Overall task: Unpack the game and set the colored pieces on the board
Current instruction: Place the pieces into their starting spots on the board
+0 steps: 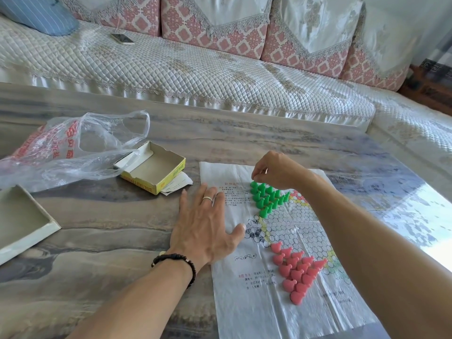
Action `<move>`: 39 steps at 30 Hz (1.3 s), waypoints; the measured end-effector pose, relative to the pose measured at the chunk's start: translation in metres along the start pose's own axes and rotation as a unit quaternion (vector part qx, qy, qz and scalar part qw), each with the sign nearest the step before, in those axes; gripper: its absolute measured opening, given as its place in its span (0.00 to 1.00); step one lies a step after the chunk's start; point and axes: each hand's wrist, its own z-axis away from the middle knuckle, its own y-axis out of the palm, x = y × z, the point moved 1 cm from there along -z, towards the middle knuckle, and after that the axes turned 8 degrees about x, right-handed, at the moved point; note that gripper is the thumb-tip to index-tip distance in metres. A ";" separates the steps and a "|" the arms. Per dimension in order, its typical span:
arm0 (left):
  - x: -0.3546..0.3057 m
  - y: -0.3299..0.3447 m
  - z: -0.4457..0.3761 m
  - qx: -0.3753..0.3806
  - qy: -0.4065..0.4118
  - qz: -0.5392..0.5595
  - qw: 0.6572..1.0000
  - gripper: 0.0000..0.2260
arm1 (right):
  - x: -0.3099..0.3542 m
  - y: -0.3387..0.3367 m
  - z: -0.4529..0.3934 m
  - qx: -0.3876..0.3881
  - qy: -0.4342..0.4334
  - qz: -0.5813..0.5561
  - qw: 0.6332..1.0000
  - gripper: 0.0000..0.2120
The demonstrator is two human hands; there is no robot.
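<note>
1. On the marbled table [102, 231], the printed game board [288, 241] – a thin sheet – is lying flat, with the green pieces [266, 198] standing in a triangle at its far corner and the pink pieces [297, 271] in a triangle nearer the person.
2. The right hand [278, 171] is hovering right over the far tip of the green triangle, wrist bent, fingertips bunched downward; whether they are pinching a piece I cannot tell.
3. The left hand [206, 225] is pressing flat on the board's left edge, fingers straight and spread, grasping nothing – it is lying just beside the green pieces.
4. Roughly fifteen green and fifteen pink pieces are showing; overlap is blurring the exact count.
5. One yellow-sided game box [152, 167] is sitting open to the left, beside one clear plastic bag [73, 148].
</note>
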 end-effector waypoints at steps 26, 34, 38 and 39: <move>-0.004 -0.003 -0.001 0.116 0.032 -0.015 0.993 0.42 | -0.031 0.014 0.094 -0.094 0.068 -0.028 0.993 0.14; -0.019 -0.008 0.018 0.055 0.057 0.049 0.996 0.46 | -0.077 0.019 0.159 -0.188 0.189 -0.052 0.962 0.13; -0.029 0.001 0.029 0.035 0.066 0.074 0.995 0.45 | -0.087 0.029 0.171 -0.190 0.201 -0.047 0.960 0.12; -0.030 0.004 0.030 0.035 0.061 0.079 0.994 0.45 | -0.088 0.031 0.171 -0.188 0.201 -0.048 0.960 0.11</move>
